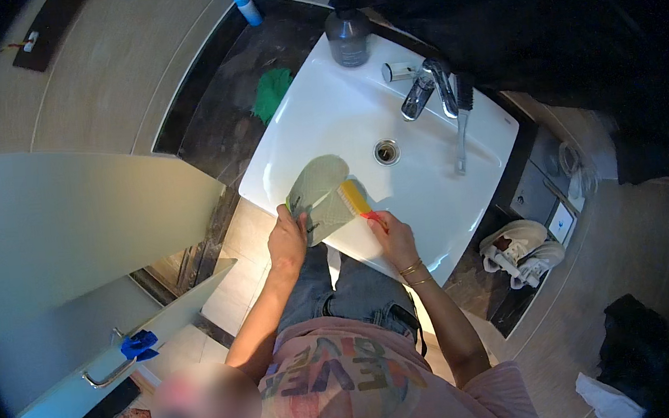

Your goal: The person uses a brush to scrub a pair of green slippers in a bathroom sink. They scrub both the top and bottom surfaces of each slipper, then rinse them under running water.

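Note:
My left hand [287,237] grips the edge of a thin, pale green shoe insole [322,195], which bears dark writing and is tilted over the near left part of a white washbasin [303,122]. In my right hand [395,239] is a scrubbing brush [354,198] with a yellow head, a red handle and pale bristles. Its bristles face the insole and are at or close to its right side; contact cannot be told. Beyond them lies the metal drain [387,152], below a chrome faucet [422,91].
On the basin rim stand a dark bottle [349,40] and a small clear container [399,71]; a grey-handled brush [462,138] leans right of the faucet. A green cloth [272,94] lies on the left counter. White sneakers [520,252] rest at right. A glass door [177,318] stands left.

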Tool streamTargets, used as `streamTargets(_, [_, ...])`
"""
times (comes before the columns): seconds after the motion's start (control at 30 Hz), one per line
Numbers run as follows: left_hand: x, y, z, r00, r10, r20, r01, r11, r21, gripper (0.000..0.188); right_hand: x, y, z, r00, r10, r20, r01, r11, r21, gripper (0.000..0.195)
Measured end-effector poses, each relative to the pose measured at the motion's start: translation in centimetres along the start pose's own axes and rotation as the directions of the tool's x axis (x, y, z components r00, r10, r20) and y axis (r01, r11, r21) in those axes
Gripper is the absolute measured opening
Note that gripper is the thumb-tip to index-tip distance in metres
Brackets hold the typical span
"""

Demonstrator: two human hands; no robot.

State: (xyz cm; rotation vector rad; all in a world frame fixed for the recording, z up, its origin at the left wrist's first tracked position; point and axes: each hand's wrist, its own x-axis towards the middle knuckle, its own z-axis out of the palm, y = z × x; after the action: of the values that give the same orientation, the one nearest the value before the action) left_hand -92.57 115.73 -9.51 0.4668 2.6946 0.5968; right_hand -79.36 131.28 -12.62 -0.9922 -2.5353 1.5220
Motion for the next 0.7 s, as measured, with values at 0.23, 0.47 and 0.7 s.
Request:
streamTargets(0.23, [-0.1, 4.4, -1.5, 0.989, 0.148, -0.019, -0.145, 0.918, -0.370, 0.019, 0.4, -2.4, -3.9, 0.983, -0.079, -0.168, 0.092, 0.993, 0.072, 0.024])
streamTargets(0.47, [5.5, 6.7, 1.5, 0.984, 0.099, 0.149, -0.015, 0.874, -0.486, 0.030, 4.5, -4.4, -10.1, 0.893, -0.094, -0.440, 0.132, 0.990, 0.056, 0.019])
streamTargets(0.7, [5.4, 5.7, 4.0, 0.915, 0.323, -0.241, -0.360, 0.923, -0.132, 0.047, 7.5, -3.3, -11.3, 0.826, -0.207, -0.524, 0.247, 0.969, 0.007, 0.023])
